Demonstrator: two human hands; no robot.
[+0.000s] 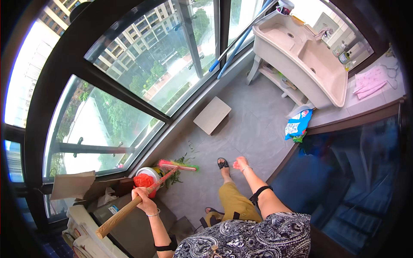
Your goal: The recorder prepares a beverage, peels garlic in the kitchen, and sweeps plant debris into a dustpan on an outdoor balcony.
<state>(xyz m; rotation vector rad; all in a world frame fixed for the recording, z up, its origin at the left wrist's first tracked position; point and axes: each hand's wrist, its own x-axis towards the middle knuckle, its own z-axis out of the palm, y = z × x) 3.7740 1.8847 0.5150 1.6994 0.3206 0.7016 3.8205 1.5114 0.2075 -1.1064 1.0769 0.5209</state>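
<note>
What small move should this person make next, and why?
Perhaps bring the right hand to the wooden handle of the broom: only the left hand grips it, the right appears empty, and loose green leaves lie near the broom's head.

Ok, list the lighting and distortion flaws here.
Head view: glare washes out parts of the scene beyond the windows; fisheye distortion bends their dark frame; the low stool has a dark shadow along one edge; the broom and left hand gripping it look fairly sharp.
</note>
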